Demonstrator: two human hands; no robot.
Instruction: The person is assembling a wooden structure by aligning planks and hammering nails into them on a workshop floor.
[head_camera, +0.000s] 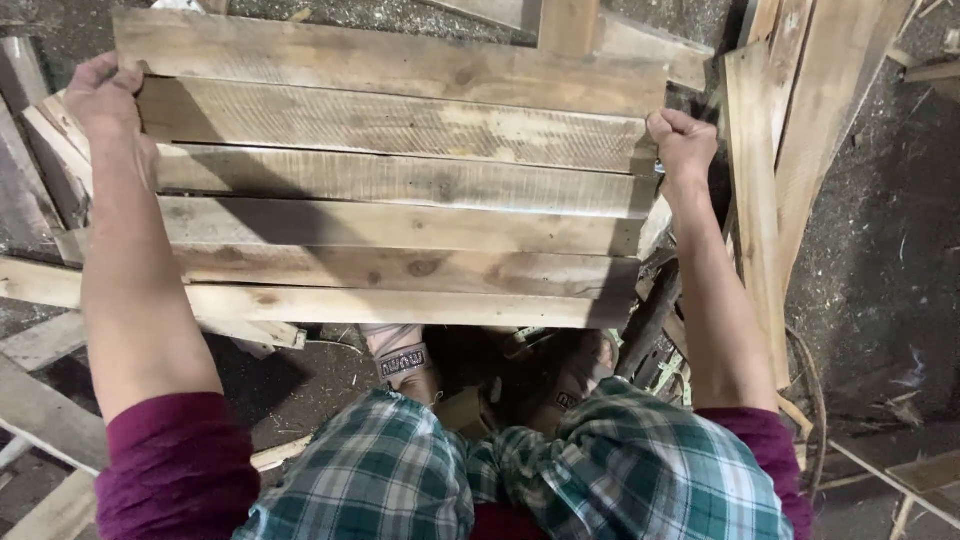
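Head view, item one?

— Flat panel of six pale, rough-sawn wooden slats (390, 190), laid side by side with their long edges running left to right; it spans the gap between the two hands and lies straight ahead of the person, above the knees.

— Hands?

— Left hand (105, 95): closed in a fist around the panel's left end, at the upper slats, knuckles up. Right hand (683, 140): likewise curled tight on the right end, level with the second and third slats. Both forearms run up from the bottom of the frame, one on each flank of the panel, so the slats sit wholly between them.

— Clothing?

— Maroon sleeves (175, 465) pushed back to the elbows; green-and-white checked trousers (500, 475) at the lower edge. Brown sandals (405, 360) show under the panel's near edge.

— Surroundings?

— Loose weathered wooden planks (780, 150) leaning or lying to the right, just beside the right hand. More grey boards (45, 410) lie on the left, partly under the panel's left end. Dark dirt floor strewn with sawdust and chips (880, 230) shows to the right. Whether the panel rests on the boards beneath or is lifted clear cannot be told.
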